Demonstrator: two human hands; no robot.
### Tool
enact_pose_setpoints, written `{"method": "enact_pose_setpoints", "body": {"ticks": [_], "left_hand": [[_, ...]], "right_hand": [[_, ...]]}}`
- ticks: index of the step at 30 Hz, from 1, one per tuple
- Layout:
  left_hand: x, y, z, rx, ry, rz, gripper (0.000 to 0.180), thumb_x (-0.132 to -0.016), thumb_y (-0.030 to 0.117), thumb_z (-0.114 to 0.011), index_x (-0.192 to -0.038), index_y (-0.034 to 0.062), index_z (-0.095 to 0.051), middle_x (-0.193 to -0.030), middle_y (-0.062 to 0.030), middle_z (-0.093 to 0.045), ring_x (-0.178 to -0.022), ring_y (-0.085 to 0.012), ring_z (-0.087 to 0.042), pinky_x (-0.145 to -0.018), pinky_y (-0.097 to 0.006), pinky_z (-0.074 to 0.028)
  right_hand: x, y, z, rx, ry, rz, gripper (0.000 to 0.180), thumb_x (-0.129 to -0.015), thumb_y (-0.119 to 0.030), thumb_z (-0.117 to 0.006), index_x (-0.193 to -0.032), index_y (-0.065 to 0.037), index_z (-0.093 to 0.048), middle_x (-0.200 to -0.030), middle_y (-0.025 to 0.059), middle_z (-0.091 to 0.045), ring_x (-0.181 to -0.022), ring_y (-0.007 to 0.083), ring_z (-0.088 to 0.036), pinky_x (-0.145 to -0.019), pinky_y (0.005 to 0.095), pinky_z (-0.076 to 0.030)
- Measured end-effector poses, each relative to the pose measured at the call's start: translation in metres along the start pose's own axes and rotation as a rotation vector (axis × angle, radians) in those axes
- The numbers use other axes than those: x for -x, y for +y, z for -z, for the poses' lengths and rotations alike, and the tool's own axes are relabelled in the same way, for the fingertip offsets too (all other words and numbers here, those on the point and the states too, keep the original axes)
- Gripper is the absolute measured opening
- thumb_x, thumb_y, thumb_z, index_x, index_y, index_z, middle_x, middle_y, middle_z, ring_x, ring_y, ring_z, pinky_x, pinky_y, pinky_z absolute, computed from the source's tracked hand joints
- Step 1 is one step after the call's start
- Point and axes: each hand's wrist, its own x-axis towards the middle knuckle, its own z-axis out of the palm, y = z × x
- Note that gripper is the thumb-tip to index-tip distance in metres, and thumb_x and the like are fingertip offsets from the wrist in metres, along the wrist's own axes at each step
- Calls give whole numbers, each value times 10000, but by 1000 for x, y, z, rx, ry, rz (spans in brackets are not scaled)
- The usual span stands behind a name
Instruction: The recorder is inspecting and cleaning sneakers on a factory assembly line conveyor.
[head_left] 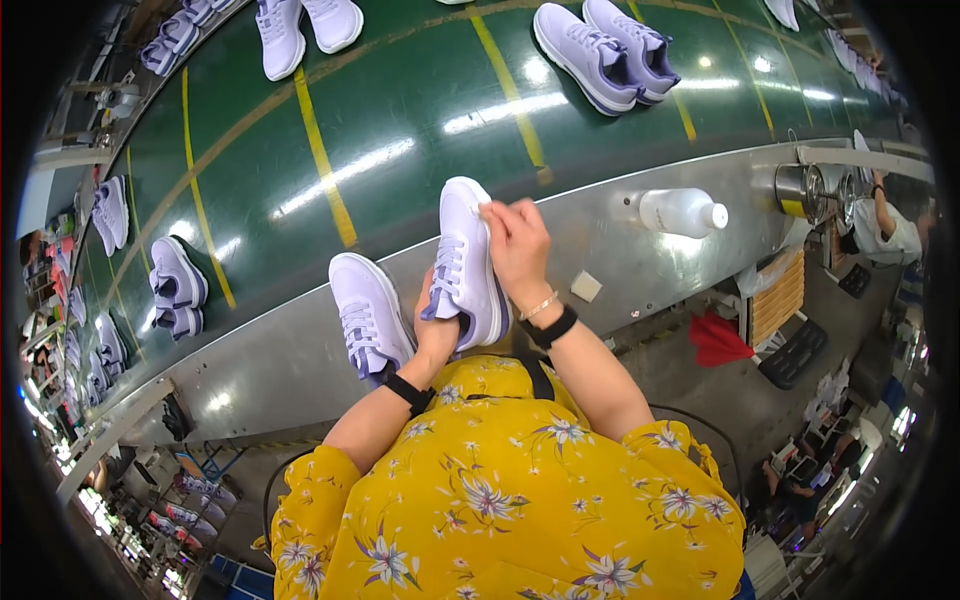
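Note:
A lavender sneaker [463,235] with a white sole is held up in front of me, its toe pointing away. My left hand [437,330] grips it near the heel, some fingers hidden by the shoe's opening. At the outer side of the toe, the fingertips of my right hand [519,250] are pinched together against the upper. Whatever is between them is too small to make out. A matching sneaker [368,312] rests just left of it on the metal ledge. Right of my right wrist lies a small whitish block [586,287].
Beyond the metal ledge [270,375] runs a green conveyor belt [410,150] with yellow lines. It carries more lavender pairs, including one pair [605,52] at the far right and one [178,287] at left. A white plastic bottle [680,212] lies on the ledge. Another person [885,225] is at far right.

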Motion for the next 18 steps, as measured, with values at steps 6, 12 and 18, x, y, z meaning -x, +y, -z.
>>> {"method": "enact_pose_setpoints", "body": {"ticks": [6, 12, 18], "left_hand": [[2, -8, -1, -94, -2, -29, 454, -982, 116, -511, -1436, 118, -476, -1227, -207, -674, -1157, -352, -646, -957, -392, -485], [2, -17, -2, -77, -18, 11, 468, -990, 155, -516, -1456, 152, -469, -1270, -215, -663, -1201, -362, -629, -997, -397, -467], [0, 35, 3, -174, 63, -16, 403, -930, 119, -592, -1307, 232, -677, -1181, -122, -698, -1144, -333, -636, -958, -364, -487]], "right_hand": [[-63, 1, -30, -25, -158, -115, 88, -868, -140, -719, -893, -126, -802, -819, 118, -615, -734, 295, -630, -700, 399, -515], [-107, 26, -57, 50, -649, -284, 148, -776, -217, -794, -889, -125, -821, -841, 163, -734, -769, 297, -705, -745, 376, -550], [-99, 41, 8, -415, -565, -581, 248, -871, -203, -773, -1015, -1, -788, -912, 49, -760, -818, 109, -657, -762, 271, -523]]}}
